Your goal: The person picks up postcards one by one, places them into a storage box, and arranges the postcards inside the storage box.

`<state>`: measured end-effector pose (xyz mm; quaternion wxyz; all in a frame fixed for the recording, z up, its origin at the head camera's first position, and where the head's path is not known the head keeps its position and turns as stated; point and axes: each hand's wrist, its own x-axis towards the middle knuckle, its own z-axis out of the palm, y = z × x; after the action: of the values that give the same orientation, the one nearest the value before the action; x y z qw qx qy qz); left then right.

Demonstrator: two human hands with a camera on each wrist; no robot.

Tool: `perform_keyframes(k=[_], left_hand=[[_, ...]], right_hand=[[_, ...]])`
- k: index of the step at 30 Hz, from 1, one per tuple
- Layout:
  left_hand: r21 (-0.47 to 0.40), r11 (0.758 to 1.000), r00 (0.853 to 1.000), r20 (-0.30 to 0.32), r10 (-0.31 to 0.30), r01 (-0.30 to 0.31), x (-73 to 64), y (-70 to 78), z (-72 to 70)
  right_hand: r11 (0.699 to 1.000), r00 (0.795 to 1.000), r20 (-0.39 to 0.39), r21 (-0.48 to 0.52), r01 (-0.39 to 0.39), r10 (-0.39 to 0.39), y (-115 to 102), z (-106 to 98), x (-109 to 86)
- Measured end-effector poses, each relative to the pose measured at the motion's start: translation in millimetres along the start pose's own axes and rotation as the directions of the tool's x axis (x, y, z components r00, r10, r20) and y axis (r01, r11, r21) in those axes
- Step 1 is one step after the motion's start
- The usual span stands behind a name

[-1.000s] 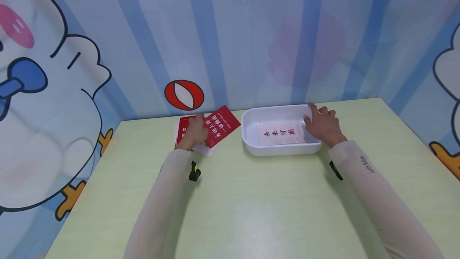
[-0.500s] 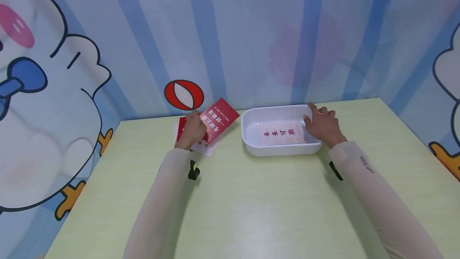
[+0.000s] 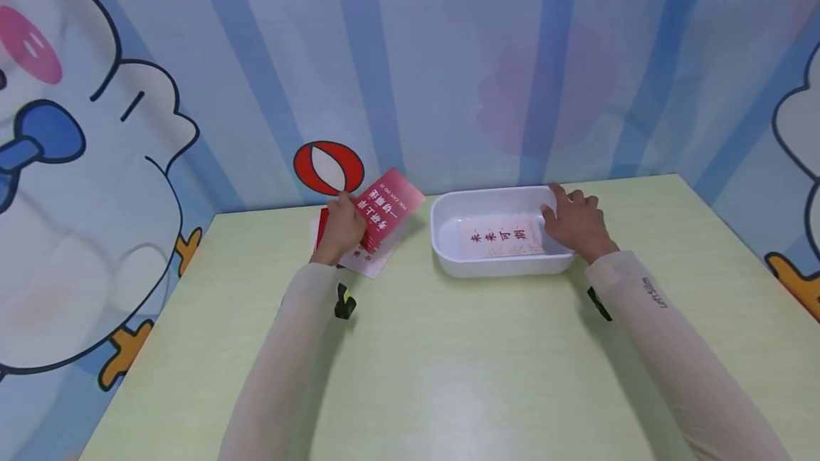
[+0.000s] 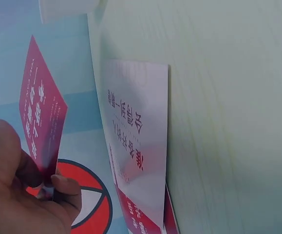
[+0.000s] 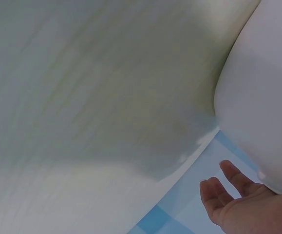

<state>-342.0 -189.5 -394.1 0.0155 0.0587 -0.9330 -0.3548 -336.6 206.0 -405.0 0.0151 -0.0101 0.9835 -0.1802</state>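
"While the fingers (image 4: pixel 68 187) of the left hand (image 3: pixel 343 228) clamped the red card (image 3: pixel 388 206), where was the white tray (image 3: pixel 500 268)?"

"Rightward, on the worktop (image 3: pixel 448 347); the card's long axis slanted up that way."

"And the right hand (image 3: pixel 579 225)?"

"At the tray's right rim, partly hidden in its wrist view; whether it pinched, nobody could tell."

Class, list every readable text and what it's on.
"考研上岸": red card in left hand
"一切顺遂": same
"YOU CAN DO IT": same
"未来可期": card in tray
"Let's Slim": right sleeve
"准备好的人": pale card
"会得到一…": same
Lower red card, small print: unreadable
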Motion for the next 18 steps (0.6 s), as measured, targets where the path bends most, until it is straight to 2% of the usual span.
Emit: perform_keyframes(k=[7,11,18], left_hand=[[-0.063,0.998,1.000,0.001,0.015,-0.015,-3.1,6.1,2.7],[-0.051,0.997,0.998,-0.012,0.056,-0.056,-3.7,10.8,4.2],[0.010,0.995,0.995,-0.001,0.102,-0.102,-3.6,17.0,9.2]], right_hand=[[1.000,1.000,-0.002,0.000,0.008,-0.008,1,1,0.5],[1.000,1.000,-0.010,0.003,0.005,-0.005,1,1,0.3],[1.000,1.000,-0.009,0.016,-0.001,0.001,1,2,1.0]])
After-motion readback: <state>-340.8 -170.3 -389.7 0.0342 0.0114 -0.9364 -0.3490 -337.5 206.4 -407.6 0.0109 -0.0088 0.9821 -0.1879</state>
